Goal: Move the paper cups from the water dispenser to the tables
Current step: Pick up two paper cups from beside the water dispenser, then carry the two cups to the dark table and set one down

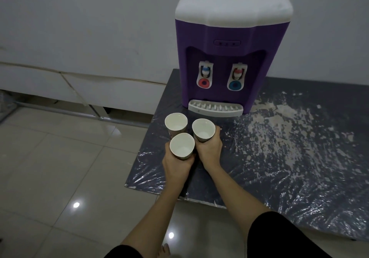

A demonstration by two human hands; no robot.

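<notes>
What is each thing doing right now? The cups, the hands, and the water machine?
Left hand: closed around the near cup.
Right hand: closed around the right cup.
Near cup: upright, held, looks empty.
Right cup: upright, held, looks empty.
Far cup: upright, looks empty; cannot tell if a hand holds it.
Water machine: upright on the table, no water running.

The water dispenser (232,48) stands on the table (299,158), at its back. Before its drip tray (215,108) sit three cups: one (176,125) nearest the dispenser, my right hand (209,150) around another (203,130), my left hand (176,166) around the farthest (182,147).
</notes>
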